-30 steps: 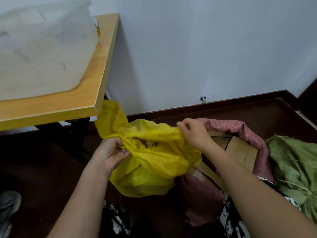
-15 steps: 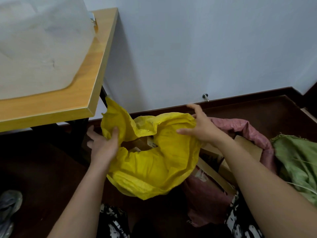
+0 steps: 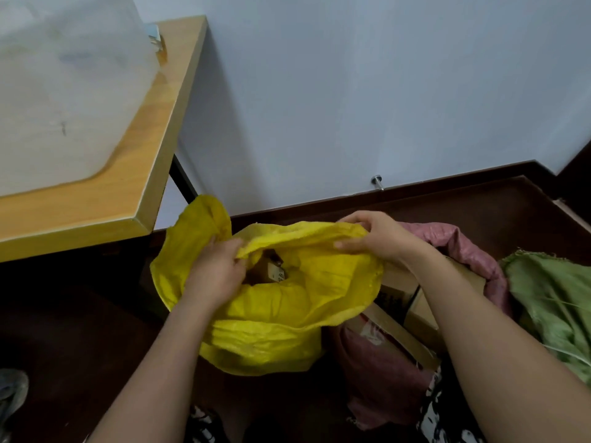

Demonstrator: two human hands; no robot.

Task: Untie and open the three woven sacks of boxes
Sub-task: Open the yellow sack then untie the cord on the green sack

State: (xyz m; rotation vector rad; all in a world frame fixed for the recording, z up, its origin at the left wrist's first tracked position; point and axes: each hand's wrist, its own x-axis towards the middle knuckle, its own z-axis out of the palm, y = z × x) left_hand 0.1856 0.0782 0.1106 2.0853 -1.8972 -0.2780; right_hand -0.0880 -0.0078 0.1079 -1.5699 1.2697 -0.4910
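Left hand (image 3: 217, 270), right hand (image 3: 374, 236): each grip pinching yellow sack (image 3: 281, 314) rim.

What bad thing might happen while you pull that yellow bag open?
The left hand and right hand grip only the yellow sack by its thin rim, so the fabric might slip free or fray. Pulling sideways may tip it against the pink sack beside it, whose boxes already poke out.

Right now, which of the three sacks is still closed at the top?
The green sack at far right: its mouth is still bunched shut. The yellow sack is held open by both hands, and the pink sack shows cardboard boxes.
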